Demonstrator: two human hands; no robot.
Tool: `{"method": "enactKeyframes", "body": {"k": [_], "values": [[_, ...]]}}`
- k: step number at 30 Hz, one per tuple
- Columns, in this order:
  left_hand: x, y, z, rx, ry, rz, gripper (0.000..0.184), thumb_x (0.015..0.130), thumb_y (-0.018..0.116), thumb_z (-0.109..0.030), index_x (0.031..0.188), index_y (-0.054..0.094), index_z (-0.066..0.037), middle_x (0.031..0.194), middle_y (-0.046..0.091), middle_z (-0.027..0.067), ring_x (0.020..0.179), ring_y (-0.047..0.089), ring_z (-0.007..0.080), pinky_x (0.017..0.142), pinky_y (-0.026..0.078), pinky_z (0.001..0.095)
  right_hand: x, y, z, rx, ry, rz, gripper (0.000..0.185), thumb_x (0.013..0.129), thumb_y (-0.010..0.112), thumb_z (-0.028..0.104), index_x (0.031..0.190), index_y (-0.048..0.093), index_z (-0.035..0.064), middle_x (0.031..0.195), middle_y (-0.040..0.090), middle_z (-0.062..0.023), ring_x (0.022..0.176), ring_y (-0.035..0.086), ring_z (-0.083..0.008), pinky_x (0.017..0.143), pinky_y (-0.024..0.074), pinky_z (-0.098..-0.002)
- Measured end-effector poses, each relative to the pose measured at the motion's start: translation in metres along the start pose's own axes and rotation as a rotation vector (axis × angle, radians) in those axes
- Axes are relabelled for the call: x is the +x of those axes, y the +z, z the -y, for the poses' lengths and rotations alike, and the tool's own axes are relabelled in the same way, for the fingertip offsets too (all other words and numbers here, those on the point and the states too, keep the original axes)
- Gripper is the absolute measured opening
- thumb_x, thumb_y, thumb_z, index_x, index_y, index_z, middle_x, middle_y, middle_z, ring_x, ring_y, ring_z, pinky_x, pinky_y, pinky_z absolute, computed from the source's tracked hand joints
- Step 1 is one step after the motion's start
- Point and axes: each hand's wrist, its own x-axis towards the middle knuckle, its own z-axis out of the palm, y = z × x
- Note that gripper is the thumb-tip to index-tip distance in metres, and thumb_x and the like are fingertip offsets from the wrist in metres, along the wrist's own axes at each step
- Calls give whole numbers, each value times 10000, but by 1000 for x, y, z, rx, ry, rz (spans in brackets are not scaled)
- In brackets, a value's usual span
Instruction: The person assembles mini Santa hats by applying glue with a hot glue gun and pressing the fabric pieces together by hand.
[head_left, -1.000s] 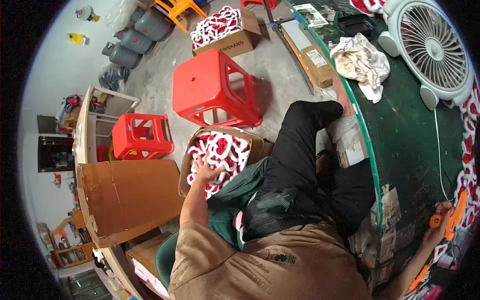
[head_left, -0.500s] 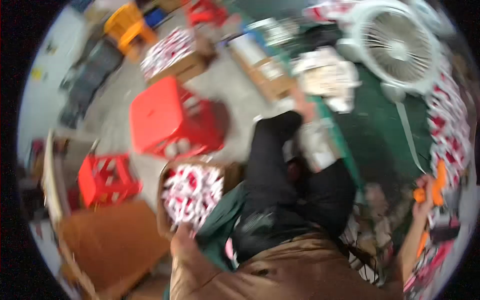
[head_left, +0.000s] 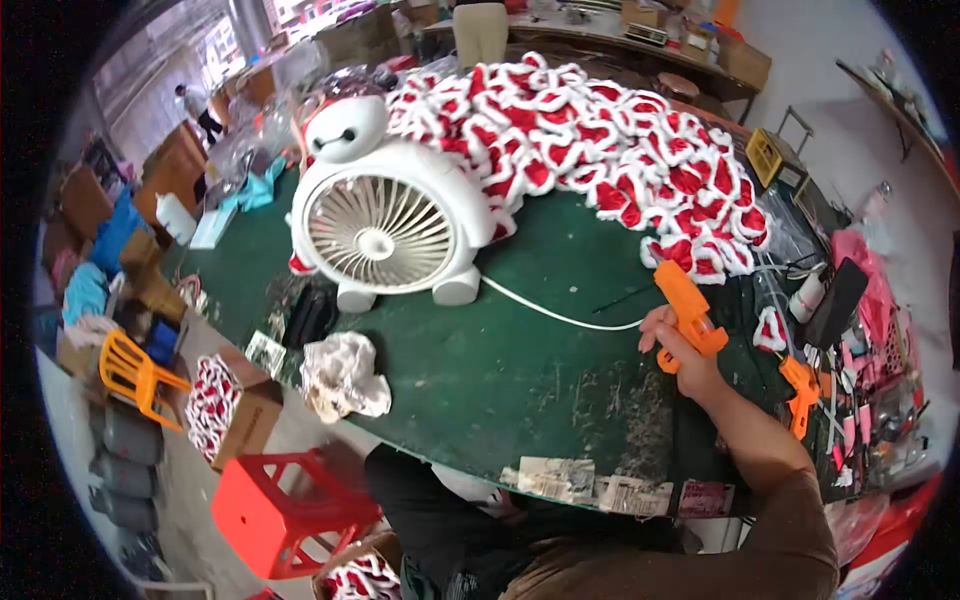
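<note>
My right hand [head_left: 685, 350] is wrapped round the handle of an orange glue gun [head_left: 690, 305], held over the green table [head_left: 480, 400]. The white cable [head_left: 550, 318] of the fan reaches close to my fingers. A second orange glue gun [head_left: 800, 395] lies to the right among tools. Beyond my hand spreads a big pile of small red pieces with white fluffy trim [head_left: 690, 180], and one such piece [head_left: 769, 330] lies apart on the right. My left hand is out of the picture.
A white figure-shaped fan [head_left: 375, 243] stands on the table, with a crumpled whitish cloth [head_left: 345, 375] near the edge. Below left are a red stool [head_left: 265, 510], an orange chair [head_left: 135, 375] and a cardboard box [head_left: 250, 425] of trimmed pieces. A person [head_left: 200, 112] is far back left.
My view has swung from the floor and my lap up to the tabletop. My left hand, earlier by a box of trimmed pieces, has left the picture. My right hand still holds the glue gun.
</note>
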Motion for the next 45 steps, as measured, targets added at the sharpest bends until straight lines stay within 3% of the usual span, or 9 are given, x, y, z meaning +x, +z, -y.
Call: {"method": "enactKeyframes", "body": {"k": [1, 3, 6, 9, 15, 24, 33, 40, 45], "values": [[16, -5, -17, 16, 15, 4, 929, 644, 464, 22, 1535, 209, -51, 1486, 350, 192, 1348, 397, 346, 975, 498, 391, 0, -1, -1, 12, 2, -41, 85, 924, 554, 60, 880, 482, 55, 927, 599, -134, 766, 604, -188, 738, 503, -350], [68, -8, -70, 369, -290, -94, 262, 941, 664, -268, 963, 607, -13, 659, 581, 37, 579, 510, 139, 537, 429, 298, 1, -5, -4, -2, -46, -70, 52, 939, 541, 76, 935, 512, 33, 914, 592, -119, 740, 604, -175, 714, 498, -335], [158, 47, -210, 111, 44, -105, 78, 799, 675, 9, 874, 676, 29, 914, 722, 157, 827, 690, 238, 795, 526, 339, 1, -4, 0, -73, -60, -248, 115, 951, 548, 110, 1021, 538, 19, 897, 584, -85, 706, 600, -152, 675, 475, -301], [223, 127, -347, 350, 825, 20, 91, 762, 744, -52, 843, 704, -43, 773, 670, 111, 673, 632, 247, 622, 474, 326, 4, -7, -5, -23, -87, -325, 173, 958, 560, 141, 1085, 548, 24, 886, 577, -46, 681, 592, -127, 635, 443, -270], [323, 324, -485, 68, 1215, 284, 113, 861, 638, -102, 933, 668, -20, 892, 671, 156, 850, 640, 366, 735, 512, 435, 7, -3, -12, 111, -161, -394, 162, 963, 579, 126, 1088, 505, 55, 986, 570, -44, 693, 591, -116, 641, 442, -262], [381, 488, -523, 325, 821, 160, 349, 790, 727, -292, 994, 670, -14, 996, 653, 231, 958, 633, 419, 825, 515, 494, 8, 0, -12, 164, -197, -360, 127, 971, 560, 80, 1032, 449, 66, 1090, 569, -94, 702, 602, -147, 645, 463, -282], [372, 425, -513, -167, 577, 402, 263, 705, 732, -109, 923, 621, -10, 834, 670, 130, 771, 647, 238, 740, 517, 360, 7, 0, -18, 119, -235, -366, 200, 925, 599, -2, 1047, 456, 65, 1063, 565, -95, 705, 597, -131, 626, 465, -271], [338, 360, -473, -535, 313, 534, 231, 756, 697, -45, 932, 552, -15, 830, 585, 21, 759, 552, 100, 672, 465, 256, 12, 2, -11, -269, -286, -300, 385, 799, 746, -23, 1067, 484, 66, 1223, 543, -118, 1099, 548, -159, 926, 451, -300], [319, 353, -461, -596, 308, 740, 310, 787, 699, 71, 1005, 508, -40, 926, 593, 26, 839, 594, 108, 755, 499, 250, 10, 4, -20, -101, -216, -207, 295, 826, 743, 16, 962, 488, 80, 1001, 541, -26, 864, 530, -88, 754, 460, -248]]}}
